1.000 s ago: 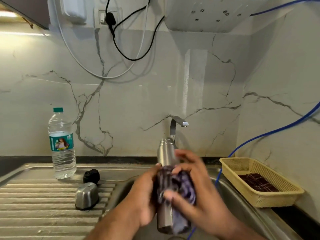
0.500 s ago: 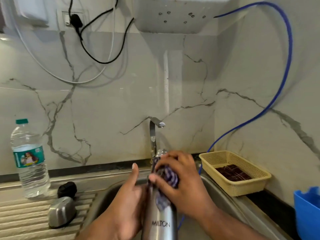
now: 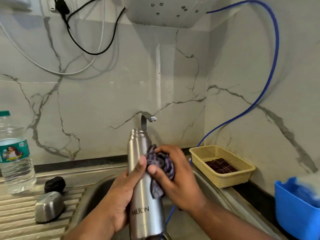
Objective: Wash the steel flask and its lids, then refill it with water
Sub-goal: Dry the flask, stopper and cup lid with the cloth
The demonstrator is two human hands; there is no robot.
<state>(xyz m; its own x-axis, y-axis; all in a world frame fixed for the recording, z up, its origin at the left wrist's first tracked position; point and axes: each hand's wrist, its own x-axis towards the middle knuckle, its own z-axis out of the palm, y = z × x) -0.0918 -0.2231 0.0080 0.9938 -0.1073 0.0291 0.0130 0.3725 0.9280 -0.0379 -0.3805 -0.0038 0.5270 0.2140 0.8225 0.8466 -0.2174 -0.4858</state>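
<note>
The steel flask (image 3: 144, 196) stands upright over the sink (image 3: 97, 189), its mouth uncapped, below the tap (image 3: 148, 118). My left hand (image 3: 121, 196) grips its body from the left. My right hand (image 3: 176, 177) holds a purple cloth (image 3: 161, 167) bunched against the flask's upper right side. The steel outer lid (image 3: 49, 206) and the black inner lid (image 3: 55, 184) lie on the ribbed drainboard (image 3: 17, 212) at left.
A plastic water bottle (image 3: 14, 153) stands at the far left of the drainboard. A yellow basket (image 3: 223, 163) with a dark scrubber sits right of the sink. A blue tub (image 3: 297, 205) is at the right edge. A blue hose (image 3: 270, 70) runs down the wall into the sink.
The view has swung right and up. The cloth in my right hand has slid along the flask, whose neck and threaded mouth are now bare. My left hand keeps its grip.
</note>
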